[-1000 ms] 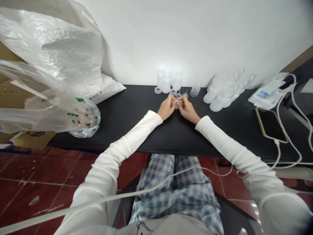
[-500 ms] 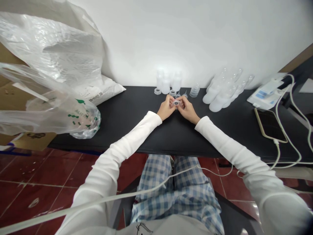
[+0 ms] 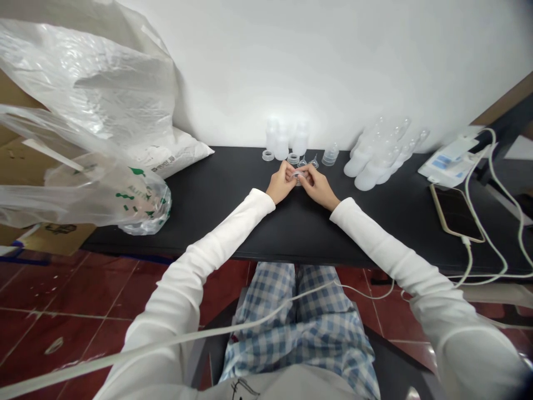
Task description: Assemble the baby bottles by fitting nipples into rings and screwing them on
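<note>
My left hand (image 3: 281, 184) and my right hand (image 3: 317, 186) meet over the far middle of the black table (image 3: 233, 222). Both pinch one small clear plastic ring part (image 3: 298, 176) between their fingertips. Just beyond them lie loose clear rings (image 3: 268, 155) and small clear nipple-shaped pieces (image 3: 330, 155). Several upright white bottles (image 3: 287, 139) stand against the wall behind those.
A row of capped bottles (image 3: 377, 158) lies at the back right. A phone (image 3: 456, 212) with a white cable (image 3: 491, 222) and a flat packet (image 3: 447, 164) sit at the right. Plastic bags (image 3: 104, 189) and a white sack (image 3: 166, 153) crowd the left end.
My hands stay together in the same spot; the fingers have turned the small clear part slightly between them. The view has shifted a little.
</note>
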Action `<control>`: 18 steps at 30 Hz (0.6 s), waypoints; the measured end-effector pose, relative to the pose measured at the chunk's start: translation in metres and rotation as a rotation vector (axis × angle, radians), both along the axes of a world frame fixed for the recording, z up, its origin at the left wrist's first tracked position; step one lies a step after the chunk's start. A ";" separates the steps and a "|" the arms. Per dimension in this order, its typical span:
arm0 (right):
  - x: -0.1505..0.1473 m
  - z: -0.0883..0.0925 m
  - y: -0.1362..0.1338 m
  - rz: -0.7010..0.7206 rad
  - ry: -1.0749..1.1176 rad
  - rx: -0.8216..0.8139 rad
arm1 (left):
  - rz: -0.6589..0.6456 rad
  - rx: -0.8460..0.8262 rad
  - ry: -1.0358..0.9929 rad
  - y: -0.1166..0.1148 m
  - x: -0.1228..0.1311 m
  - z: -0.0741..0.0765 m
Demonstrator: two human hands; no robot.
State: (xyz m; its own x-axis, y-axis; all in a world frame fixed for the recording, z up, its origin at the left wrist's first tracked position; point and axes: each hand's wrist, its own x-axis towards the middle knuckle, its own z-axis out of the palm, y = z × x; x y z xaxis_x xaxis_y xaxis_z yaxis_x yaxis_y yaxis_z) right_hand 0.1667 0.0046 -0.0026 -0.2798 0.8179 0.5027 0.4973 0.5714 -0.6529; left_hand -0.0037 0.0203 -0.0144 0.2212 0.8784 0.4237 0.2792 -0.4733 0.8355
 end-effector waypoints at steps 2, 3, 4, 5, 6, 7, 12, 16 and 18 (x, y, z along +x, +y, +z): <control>0.001 -0.001 -0.001 -0.018 -0.047 0.050 | -0.015 -0.013 0.006 -0.001 0.000 0.001; 0.001 -0.001 -0.001 -0.032 -0.079 0.076 | -0.028 -0.006 0.020 -0.002 0.000 0.002; 0.002 -0.001 -0.001 -0.046 -0.122 0.104 | -0.039 0.010 0.042 -0.002 0.000 0.003; 0.003 0.000 -0.001 -0.056 -0.174 0.133 | -0.044 0.036 0.067 -0.003 -0.001 0.004; 0.003 0.001 -0.001 -0.062 -0.233 0.166 | -0.045 0.066 0.092 -0.003 -0.001 0.004; 0.004 0.002 -0.001 -0.062 -0.297 0.203 | -0.041 0.099 0.115 -0.002 -0.002 0.005; 0.015 0.005 0.004 -0.028 -0.489 0.310 | -0.085 0.220 0.196 0.009 -0.013 0.005; 0.024 -0.002 0.011 -0.016 -0.486 0.262 | -0.253 0.164 0.306 0.020 -0.027 0.005; 0.025 -0.005 0.012 0.010 -0.501 0.241 | -0.264 0.165 0.335 0.024 -0.033 0.005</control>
